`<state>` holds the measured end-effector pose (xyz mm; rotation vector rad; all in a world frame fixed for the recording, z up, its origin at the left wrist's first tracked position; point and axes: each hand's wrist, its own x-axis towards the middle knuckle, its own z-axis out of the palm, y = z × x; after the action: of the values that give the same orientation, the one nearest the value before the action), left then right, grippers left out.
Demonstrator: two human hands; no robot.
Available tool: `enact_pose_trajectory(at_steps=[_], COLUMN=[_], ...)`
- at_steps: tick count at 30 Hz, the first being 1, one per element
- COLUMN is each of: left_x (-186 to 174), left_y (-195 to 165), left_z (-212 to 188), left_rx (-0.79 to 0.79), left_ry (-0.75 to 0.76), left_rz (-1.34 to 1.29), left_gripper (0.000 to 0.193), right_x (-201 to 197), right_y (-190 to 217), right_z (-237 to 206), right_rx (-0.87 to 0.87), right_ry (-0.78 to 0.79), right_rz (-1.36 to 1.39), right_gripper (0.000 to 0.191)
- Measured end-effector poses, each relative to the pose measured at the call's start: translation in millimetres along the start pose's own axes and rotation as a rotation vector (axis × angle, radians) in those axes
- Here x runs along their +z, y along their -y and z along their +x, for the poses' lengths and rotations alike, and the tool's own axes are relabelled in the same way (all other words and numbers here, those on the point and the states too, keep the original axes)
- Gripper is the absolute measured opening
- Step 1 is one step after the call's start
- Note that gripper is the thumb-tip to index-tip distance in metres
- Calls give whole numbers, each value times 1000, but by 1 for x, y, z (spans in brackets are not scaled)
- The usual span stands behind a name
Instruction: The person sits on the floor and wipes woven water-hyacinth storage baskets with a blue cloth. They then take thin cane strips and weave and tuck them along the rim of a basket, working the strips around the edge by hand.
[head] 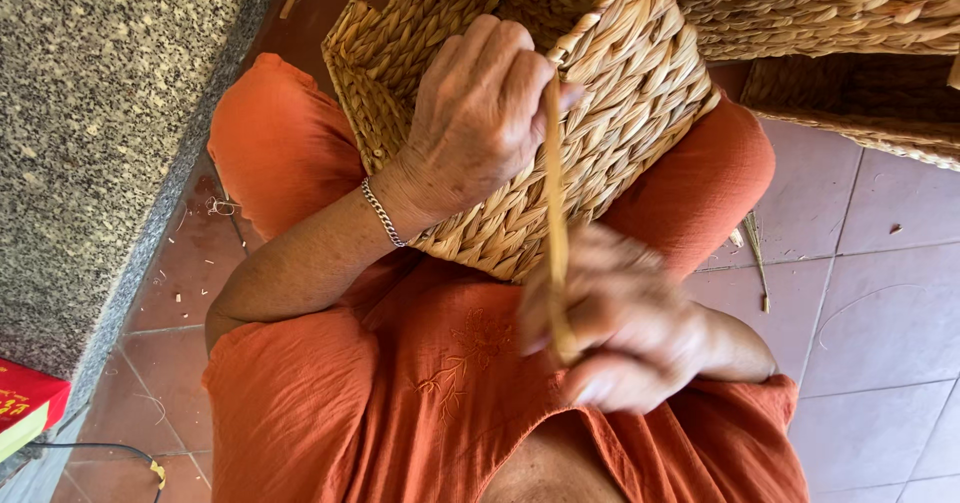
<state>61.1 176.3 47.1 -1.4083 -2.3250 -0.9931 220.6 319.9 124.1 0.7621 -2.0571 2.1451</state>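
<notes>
Weaving step, I judge: left hand pins the woven basket on the lap, right hand fist-closed on the taut fibre strand; next calls for steady tension.

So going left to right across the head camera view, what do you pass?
Red box → speckled stone slab → silver bracelet → left hand on the woven basket → straw strand → right hand → tiled floor.
</notes>
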Motion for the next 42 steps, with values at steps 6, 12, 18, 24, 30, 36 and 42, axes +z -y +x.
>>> enact_pose_trajectory(at_steps=[6, 12, 18, 24, 30, 36, 42], left_x=[17, 30, 74, 98, 7, -50, -25], left_y=[38, 43, 64, 68, 71, 66, 16], left_z=[-1, -18, -44, -66, -43, -4, -4], left_rx=[-609, -985, -1128, -433, -1074, -638, -131], left_ry=[236, 385, 735, 613, 452, -48, 60], left_rz=[-690, -1150, -965, -1032, -1164, -1380, -522], left_gripper=[37, 42, 35, 37, 81, 51, 34], right_x=[-3, -32, -23, -32, -51, -45, -26], right_y=[-9, -52, -91, -109, -105, -97, -68], right_z=[23, 18, 15, 4, -17, -20, -29], right_rx=[-50, 366, 419, 413, 478, 230, 245], right_ry=[205, -255, -147, -210, -294, -334, -336], right_rz=[-325, -640, -1022, -808, -425, -292, -278], right_gripper=[50, 25, 17, 15, 18, 16, 23])
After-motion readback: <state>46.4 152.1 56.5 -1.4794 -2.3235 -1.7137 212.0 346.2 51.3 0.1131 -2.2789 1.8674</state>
